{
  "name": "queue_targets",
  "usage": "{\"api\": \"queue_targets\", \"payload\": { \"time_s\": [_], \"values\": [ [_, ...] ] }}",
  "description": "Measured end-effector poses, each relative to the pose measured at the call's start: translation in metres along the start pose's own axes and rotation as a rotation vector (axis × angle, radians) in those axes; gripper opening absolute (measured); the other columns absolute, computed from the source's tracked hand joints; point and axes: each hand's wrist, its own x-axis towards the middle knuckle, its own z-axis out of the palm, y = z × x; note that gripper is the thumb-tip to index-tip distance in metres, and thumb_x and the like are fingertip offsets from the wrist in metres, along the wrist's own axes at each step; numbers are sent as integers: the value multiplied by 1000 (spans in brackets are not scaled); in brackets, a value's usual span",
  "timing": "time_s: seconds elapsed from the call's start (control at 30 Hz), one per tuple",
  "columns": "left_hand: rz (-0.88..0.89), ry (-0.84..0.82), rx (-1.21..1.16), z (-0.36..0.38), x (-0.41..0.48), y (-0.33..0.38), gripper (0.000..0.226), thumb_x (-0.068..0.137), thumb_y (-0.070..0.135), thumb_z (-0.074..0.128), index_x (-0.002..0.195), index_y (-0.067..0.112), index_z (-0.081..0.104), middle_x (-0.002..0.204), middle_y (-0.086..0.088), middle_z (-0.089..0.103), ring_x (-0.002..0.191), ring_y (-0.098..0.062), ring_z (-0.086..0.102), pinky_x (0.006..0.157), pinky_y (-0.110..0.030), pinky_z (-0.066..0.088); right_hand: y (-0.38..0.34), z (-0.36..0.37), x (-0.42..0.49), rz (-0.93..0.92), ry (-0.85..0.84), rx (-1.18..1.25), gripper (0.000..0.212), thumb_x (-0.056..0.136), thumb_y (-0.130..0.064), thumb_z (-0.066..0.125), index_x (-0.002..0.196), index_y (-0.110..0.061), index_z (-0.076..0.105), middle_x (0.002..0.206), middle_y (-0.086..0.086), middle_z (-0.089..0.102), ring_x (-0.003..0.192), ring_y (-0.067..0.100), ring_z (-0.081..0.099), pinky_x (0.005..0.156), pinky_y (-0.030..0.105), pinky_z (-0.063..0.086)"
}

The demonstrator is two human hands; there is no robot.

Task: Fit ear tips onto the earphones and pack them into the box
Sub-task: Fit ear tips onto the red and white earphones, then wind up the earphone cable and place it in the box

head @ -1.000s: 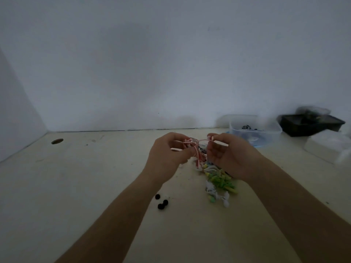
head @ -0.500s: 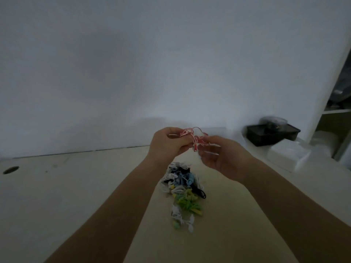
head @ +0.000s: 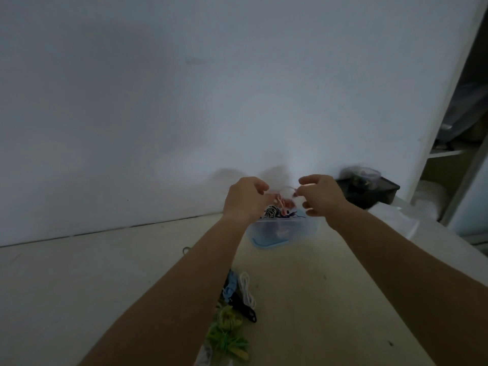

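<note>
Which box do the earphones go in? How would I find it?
Look where the table meets the white wall, just beneath the two hands. The clear plastic box sits there, with striped and dark earphones inside. Unlike the black tray to its right, it is see-through with a blue base.

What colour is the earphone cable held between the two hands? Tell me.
Pink-red and white earphone cable, blurred, in the head view.

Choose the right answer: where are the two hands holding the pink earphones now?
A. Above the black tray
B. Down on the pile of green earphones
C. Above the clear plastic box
C: the left hand and right hand hold the pink earphones just over the open clear plastic box.
</note>
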Motion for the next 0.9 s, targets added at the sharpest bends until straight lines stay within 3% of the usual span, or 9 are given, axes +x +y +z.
{"api": "queue_targets", "payload": {
  "time_s": [0.07,0.17,0.27,0.4,0.5,0.6,0.67,0.8,0.9],
  "values": [
    [0,-21,39,-1,0,-9,37,86,22,73,122,18,66,113,1,67,100,-13,63,88,-23,46,4,1,4,-78,23,-79,39,90,-2,57,127,-13,60,108,12,66,73,22,61,58,30,51],
    [18,35,34,-11,-7,-21,30,89,18,68,119,19,68,112,2,68,99,-12,63,89,-22,46,7,6,-3,-171,27,-133,35,91,-3,55,123,-12,65,115,7,66,77,16,60,62,28,51],
    [27,81,40,-25,-21,-28,19,89,18,67,107,21,72,102,6,70,92,-8,64,85,-22,48,1,14,-21,-254,12,-135,24,91,-8,58,109,-17,71,105,1,70,75,9,58,67,25,48],
    [14,124,84,-43,-49,-36,9,88,19,67,94,22,73,90,9,69,85,-8,63,78,-21,46,-14,29,-62,-292,-143,-140,18,90,-7,59,90,-20,73,84,-1,72,58,9,57,52,21,44],
    [-3,140,84,-52,-72,-45,10,90,24,66,95,19,73,90,8,70,85,-9,63,78,-24,46,-15,41,-89,-284,-286,-213,14,94,-12,58,91,-15,72,77,1,72,53,11,58,47,23,49],
    [-54,109,78,-58,-98,-54,14,92,30,62,90,20,71,84,8,69,80,-11,64,72,-25,48,0,52,-108,-202,-455,-425,14,97,-20,60,105,-11,67,88,7,72,61,12,65,58,27,58],
    [-72,84,82,-60,-113,-63,17,94,29,58,88,20,71,84,6,69,80,-11,64,68,-22,47,15,60,-118,-139,-526,-565,28,96,-24,62,120,-9,60,102,12,70,71,16,67,63,29,58],
    [-53,86,151,-60,-138,-78,17,97,20,53,94,21,69,97,4,67,87,-8,58,65,-11,37,36,74,-132,-185,-485,-699,48,95,-28,60,140,-15,46,133,9,59,112,24,60,87,28,47],
    [-54,134,103,-63,-155,-83,16,97,17,55,96,20,70,98,4,67,83,-5,57,61,-7,39,40,77,-136,-173,-432,-652,52,90,-20,64,139,-15,46,131,9,60,117,24,58,91,29,47]
  ]
}}
